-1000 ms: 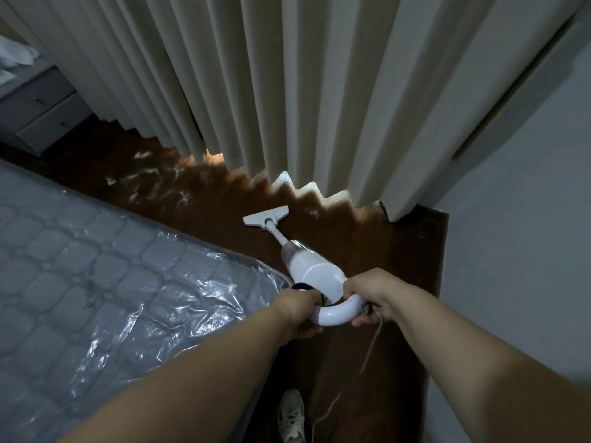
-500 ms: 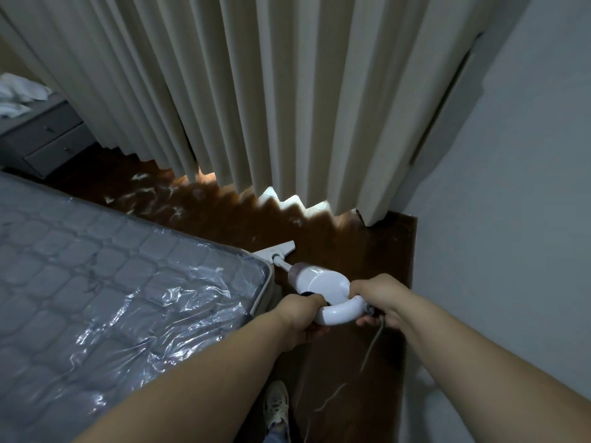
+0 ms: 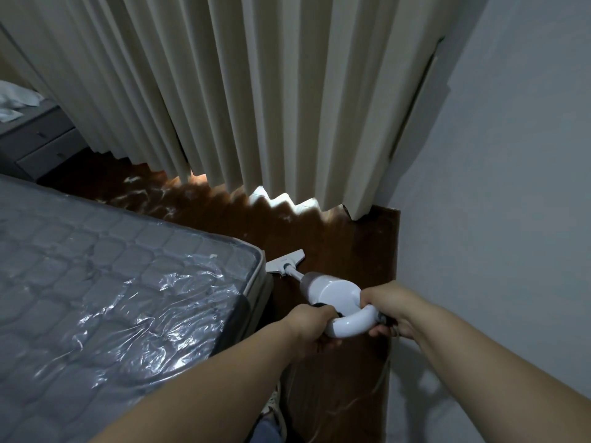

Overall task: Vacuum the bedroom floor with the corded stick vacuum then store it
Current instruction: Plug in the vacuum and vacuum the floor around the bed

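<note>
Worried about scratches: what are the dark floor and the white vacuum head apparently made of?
Dark brown floor: likely polished wood or laminate, since it mirrors the curtain-gap light. White vacuum head: apparently matte moulded plastic with flat, crisp edges.

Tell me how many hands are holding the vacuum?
2. The left hand grips the near left end of the vacuum handle loop; the right hand grips its right end.
</note>
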